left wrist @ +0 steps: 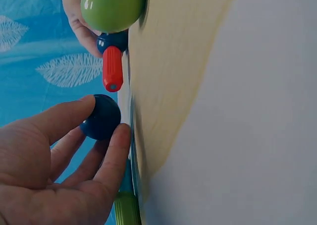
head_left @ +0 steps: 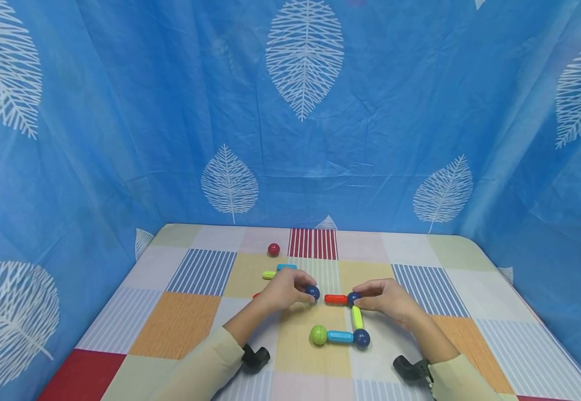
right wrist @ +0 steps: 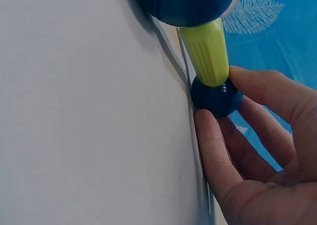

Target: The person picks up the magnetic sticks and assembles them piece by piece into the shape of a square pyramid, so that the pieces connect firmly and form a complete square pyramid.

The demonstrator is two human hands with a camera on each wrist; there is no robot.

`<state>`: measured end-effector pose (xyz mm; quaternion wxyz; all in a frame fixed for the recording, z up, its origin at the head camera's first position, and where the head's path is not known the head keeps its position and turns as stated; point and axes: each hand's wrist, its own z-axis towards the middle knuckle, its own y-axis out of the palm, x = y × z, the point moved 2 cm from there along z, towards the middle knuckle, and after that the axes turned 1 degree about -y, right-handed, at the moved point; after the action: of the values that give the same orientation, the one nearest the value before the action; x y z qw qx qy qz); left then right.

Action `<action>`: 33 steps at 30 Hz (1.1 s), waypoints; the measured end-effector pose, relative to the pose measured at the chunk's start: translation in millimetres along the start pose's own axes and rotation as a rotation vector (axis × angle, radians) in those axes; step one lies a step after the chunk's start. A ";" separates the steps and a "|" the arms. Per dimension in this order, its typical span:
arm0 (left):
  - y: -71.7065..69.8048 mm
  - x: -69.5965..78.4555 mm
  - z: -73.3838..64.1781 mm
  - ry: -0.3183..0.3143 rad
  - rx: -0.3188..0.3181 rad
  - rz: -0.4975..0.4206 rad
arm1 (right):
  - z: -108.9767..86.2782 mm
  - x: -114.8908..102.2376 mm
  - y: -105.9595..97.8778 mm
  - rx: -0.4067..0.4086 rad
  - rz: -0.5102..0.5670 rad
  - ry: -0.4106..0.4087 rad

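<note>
From my head, my left hand [head_left: 286, 289] pinches a navy ball [head_left: 312, 293] near a red stick [head_left: 336, 299]; at the counter [head_left: 185, 317], my right hand [head_left: 389, 299] grips a blue ball [head_left: 353, 299] joining that to a lime stick [head_left: 357, 318]. Left wrist: the navy ball gleams. Right wrist: the lime stick looks grooved.

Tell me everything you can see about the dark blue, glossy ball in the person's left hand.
The dark blue, glossy ball is round and looks like smooth, hard plastic. The thumb and fingers of the left hand pinch it, hiding part of its surface. No stick can be seen joined to it: a gap separates it from the red, ribbed, plastic-looking stick on its right. It is close to the patchwork-patterned tabletop; I can't tell whether they touch.
</note>
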<state>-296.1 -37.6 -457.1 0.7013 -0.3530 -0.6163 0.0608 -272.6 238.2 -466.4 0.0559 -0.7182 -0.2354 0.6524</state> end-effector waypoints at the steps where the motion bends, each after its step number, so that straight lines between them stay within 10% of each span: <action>1: 0.6 0.4 -0.4 -0.008 -0.002 -0.004 | 0.1 0.1 -0.1 0.003 -0.002 0.000; 33: 10.2 5.6 4.6 -0.097 0.028 0.014 | 1.5 -2.4 2.4 0.048 -0.061 0.005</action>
<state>-295.4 -25.2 -458.3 0.6751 -0.3440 -0.6461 0.0917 -273.5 234.7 -465.3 0.0934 -0.7107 -0.2415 0.6541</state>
